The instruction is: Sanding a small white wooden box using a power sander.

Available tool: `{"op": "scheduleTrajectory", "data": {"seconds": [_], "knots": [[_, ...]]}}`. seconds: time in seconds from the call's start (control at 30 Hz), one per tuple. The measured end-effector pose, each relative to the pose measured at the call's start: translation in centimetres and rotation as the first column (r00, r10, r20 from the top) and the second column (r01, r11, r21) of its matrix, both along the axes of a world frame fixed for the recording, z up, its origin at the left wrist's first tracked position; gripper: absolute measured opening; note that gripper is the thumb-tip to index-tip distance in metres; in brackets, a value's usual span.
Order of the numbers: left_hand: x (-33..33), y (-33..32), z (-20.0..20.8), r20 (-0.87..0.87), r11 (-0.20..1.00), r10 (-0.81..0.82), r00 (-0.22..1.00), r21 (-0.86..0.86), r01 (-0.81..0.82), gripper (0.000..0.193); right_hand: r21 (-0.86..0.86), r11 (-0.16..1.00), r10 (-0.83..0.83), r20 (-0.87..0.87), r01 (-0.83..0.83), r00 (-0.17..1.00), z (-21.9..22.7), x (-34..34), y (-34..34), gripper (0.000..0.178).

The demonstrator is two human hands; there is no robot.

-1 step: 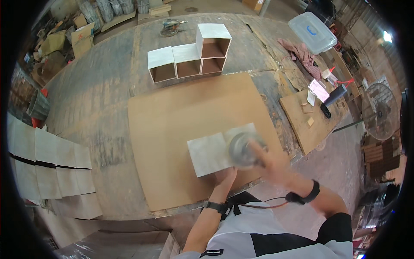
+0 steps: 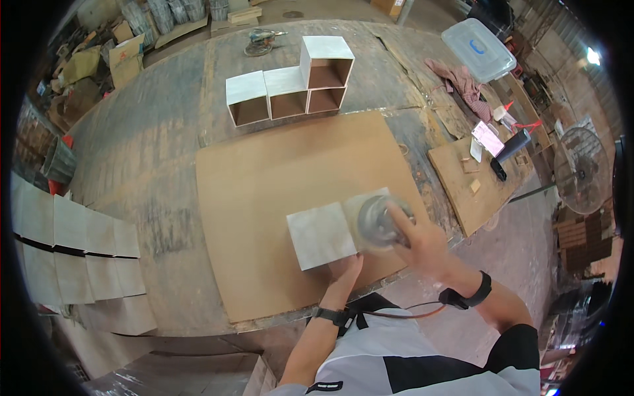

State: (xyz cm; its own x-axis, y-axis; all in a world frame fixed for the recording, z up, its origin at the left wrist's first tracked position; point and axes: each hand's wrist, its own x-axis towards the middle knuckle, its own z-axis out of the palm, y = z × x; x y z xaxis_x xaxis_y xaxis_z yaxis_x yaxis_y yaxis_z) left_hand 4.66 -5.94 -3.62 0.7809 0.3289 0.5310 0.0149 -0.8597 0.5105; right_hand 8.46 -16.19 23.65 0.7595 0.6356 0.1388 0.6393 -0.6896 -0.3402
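By the near edge of the table (image 2: 152, 165), on the nearer right part of the brown board (image 2: 257, 178), the left box (image 2: 321, 236) and the right box (image 2: 352, 202) are sitting side by side, the right hand (image 2: 422, 244) running a sander (image 2: 382, 223) over the right one. Just now the sander is shifting slightly rightward, baring more of the right box along the seam and blurring less than an instant ago; to my eye, sanding is carrying on there, its outer side getting the turn. That right hand is gripping the sander, one digit reaching over its top. The left hand (image 2: 345, 265) is staying against the left box's near side, probably steadying it; its fingers are mostly hiding, so I cannot tell whether they are clasping or merely bracing. The left box is showing a whitish, faintly mottled square top with straight edges. The right box is mostly hiding beneath the sander, leaving me unable to judge its finish.
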Motion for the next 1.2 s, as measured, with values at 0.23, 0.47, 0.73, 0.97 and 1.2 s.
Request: {"op": "scheduleTrajectory", "data": {"seconds": [0.23,0.47,0.73,0.97,1.2], "knots": [[-1.1,1.2,4.3,-0.407,0.992,-0.076,0.911,-0.126,0.026,0.068,-0.092,0.996,0.020,0.027,-0.017,0.999,0.2,-0.4,0.5,0.076],[-0.1,1.0,8.0,-0.479,0.949,-0.139,0.867,-0.315,-0.022,0.060,-0.053,0.985,-0.168,-0.092,0.164,0.981,-2.8,1.6,1.7,0.080],[-0.6,2.0,7.6,-0.625,0.933,-0.179,0.760,-0.353,-0.071,0.052,0.069,0.998,-0.004,-0.131,0.013,0.991,-1.5,1.6,5.7,0.067],[-0.4,1.7,6.8,-0.543,0.982,-0.077,0.836,-0.186,-0.030,0.046,-0.196,0.833,-0.541,-0.086,0.518,0.837,-0.6,8.8,-7.7,0.071],[-1.1,3.1,4.5,-0.189,0.488,-0.015,0.982,-0.859,-0.158,0.042,0.708,0.019,-0.044,-0.704,0.705,0.708,-1.4,2.9,-12.3,0.074]]}}
